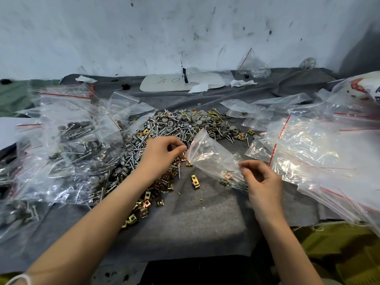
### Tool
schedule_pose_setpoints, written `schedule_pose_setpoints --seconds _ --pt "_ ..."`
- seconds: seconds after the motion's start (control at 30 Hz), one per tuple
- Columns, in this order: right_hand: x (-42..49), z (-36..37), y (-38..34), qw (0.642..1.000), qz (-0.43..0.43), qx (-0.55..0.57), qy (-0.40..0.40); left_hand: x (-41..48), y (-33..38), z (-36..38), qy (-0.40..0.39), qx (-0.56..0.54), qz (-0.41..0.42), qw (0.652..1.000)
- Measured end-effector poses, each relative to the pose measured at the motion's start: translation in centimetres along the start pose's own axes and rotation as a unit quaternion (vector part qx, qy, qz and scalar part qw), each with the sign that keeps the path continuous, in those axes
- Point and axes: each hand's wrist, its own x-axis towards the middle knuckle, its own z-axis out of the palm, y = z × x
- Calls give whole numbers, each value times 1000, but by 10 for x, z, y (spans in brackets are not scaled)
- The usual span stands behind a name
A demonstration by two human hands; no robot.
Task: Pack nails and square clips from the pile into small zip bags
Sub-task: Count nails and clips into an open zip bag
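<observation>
Only real open spot is the bare cloth (pixel 205 223) front and centre, just one stray clip (pixel 195 181) on it. Filled bags (pixel 67 145) wall off the left and empty bags (pixel 318 153) the right. The pile (pixel 174 128) sits dead ahead, with the held bag (pixel 213 159) slung across its near edge. Behind the pile there's a thin, mostly bare strip of cloth.

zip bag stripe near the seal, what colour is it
Red; the stripe shows best in the head view.
</observation>
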Motion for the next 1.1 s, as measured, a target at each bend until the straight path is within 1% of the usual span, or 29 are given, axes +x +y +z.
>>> schedule_pose_setpoints --seconds 0.1,0.13,0.17,0.23,0.3,0.4,0.47,0.53,0.7,0.8,0.83,0.87,0.93,0.97,1.03,1.1 --pt "0 0 0 1000 0 1 -3 1 7 -10 18 -123 -31 992" --pt "0 0 1 1000 0 1 -3 1 9 -13 17 -144 -27 989" --pt "-1 0 1 1000 0 0 -3 2 12 -15 9 -142 -17 990" --pt "0 0 1 1000 0 1 -3 3 15 -17 -11 -81 6 997" --pt "0 0 1 1000 0 3 -4 4 16 -16 -27 15 17 999" --pt "0 0 2 1000 -3 6 -3 5 9 -10 -95 158 1 983" --pt "0 0 3 1000 -4 11 -1 3 6 -3 -109 226 6 968" --pt "1 0 4 1000 -4 11 0 2 5 4 -96 261 32 960" --pt "0 1 3 1000 -4 12 0 2 1 23 -144 294 62 943" --pt "0 0 2 1000 0 16 -1 2 -1 27 -135 299 82 941" --pt "0 0 2 1000 0 17 -2 1 -1 27 -123 286 86 946" --pt "0 0 2 1000 -1 18 -3 0 -1 25 -106 244 82 960" --pt "0 0 1 1000 -2 19 -2 -1 2 19 -45 106 36 993" --pt "0 0 1 1000 -2 19 -1 0 4 16 -6 33 9 999" --pt "0 0 1 1000 0 19 1 1 10 8 42 -77 -31 996" --pt "0 0 1 1000 1 20 0 1 16 1 39 -164 -52 984"
